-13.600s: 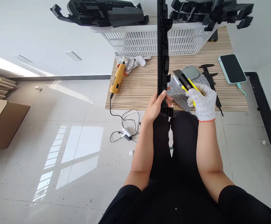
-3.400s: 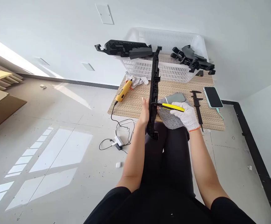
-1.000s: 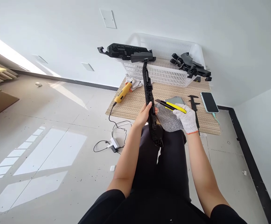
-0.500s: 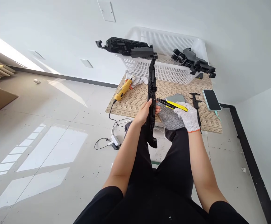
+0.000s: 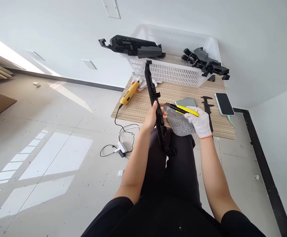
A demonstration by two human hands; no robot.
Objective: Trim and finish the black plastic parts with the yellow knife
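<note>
A long black plastic part (image 5: 151, 82) stands nearly upright above my knees, its top leaning left. My bare left hand (image 5: 151, 117) wraps round its middle, thumb in front and fingertips showing on the far side. In a white knit glove with an orange cuff, my right hand (image 5: 199, 123) closes on a yellow and black utility knife (image 5: 186, 110). The knife's dark blade end points left, close to the plastic part; whether they touch I cannot tell. Below the knife lies a grey cloth (image 5: 180, 123) on the table.
On the striped wooden table (image 5: 123, 112) are a yellow corded tool (image 5: 130, 93), another glove (image 5: 143, 85), black calipers (image 5: 207, 107) and a phone (image 5: 224, 103) on a cable. Several black parts (image 5: 205, 62) rest on a white basket (image 5: 180, 74). Cables and an adapter (image 5: 122, 148) lie on the floor.
The black plastic part has tilted, its top swinging left and its lower end right. My knees have come together beneath it. The knife stays in nearly the same place.
</note>
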